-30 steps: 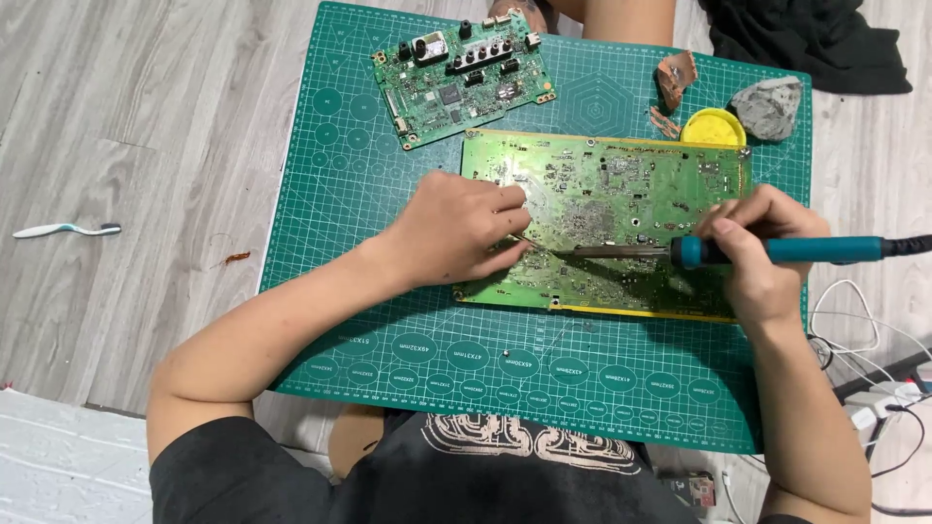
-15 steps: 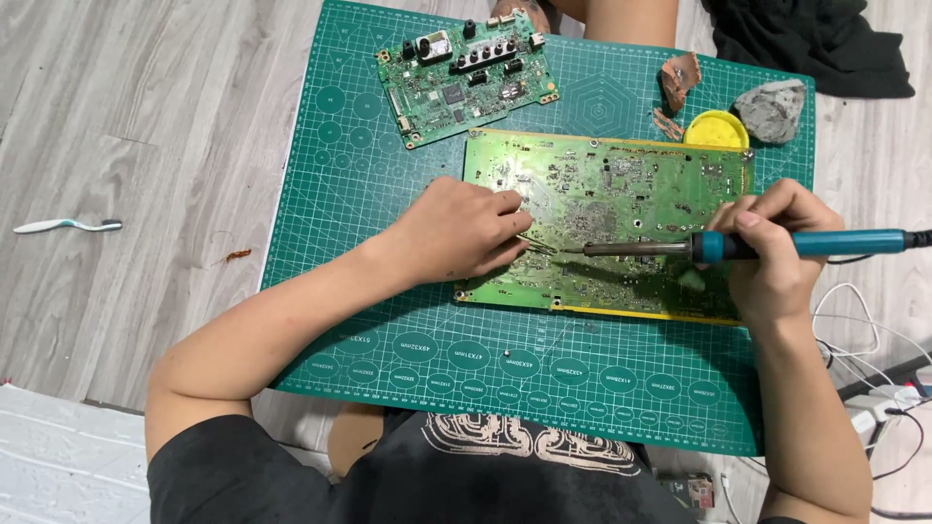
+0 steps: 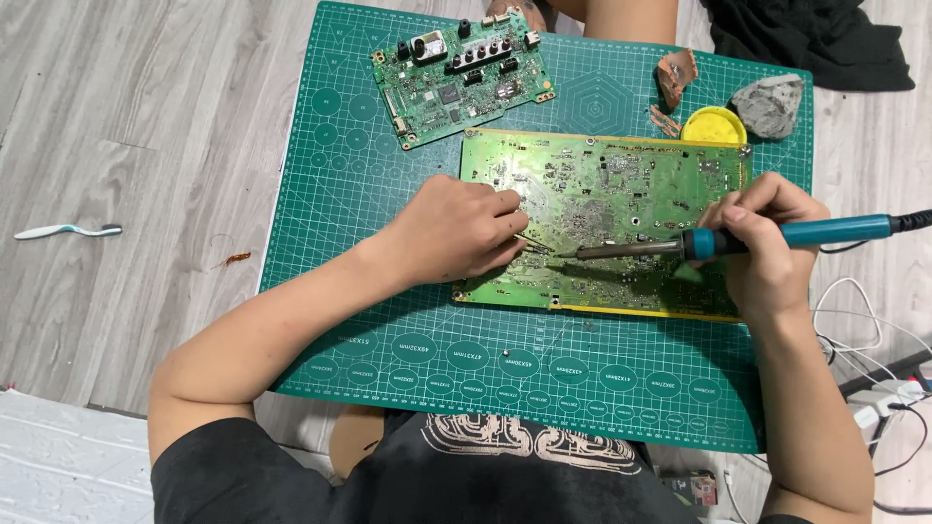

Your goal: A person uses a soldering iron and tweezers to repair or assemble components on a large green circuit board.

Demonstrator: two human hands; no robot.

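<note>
Right now the right hand (image 3: 767, 254) grips a soldering iron (image 3: 738, 240) by its teal handle, fingers wrapped around it near the front collar, with the metal shaft pointing left and lying low over the big board (image 3: 621, 184). Its tip meets the board near the middle, just beside the left hand's fingertips. The left hand (image 3: 456, 233) rests on the board's left part, fingers curled and pinching a thin pair of tweezers (image 3: 536, 245) whose points reach toward the iron's tip; what they hold, if anything, is too small to tell. The big board lies flat on a green cutting mat (image 3: 388, 320), its yellow edge showing along the top and bottom. A smaller board (image 3: 456, 82) with black connectors sits tilted at the mat's upper left, close to the big board's corner. At the upper right are a yellow tin (image 3: 714, 126), a grey lump (image 3: 769, 102) and a brown scrap (image 3: 675, 78). A toothbrush (image 3: 68, 231) lies on the floor well to the left. White cables (image 3: 864, 330) trail at the right.
</note>
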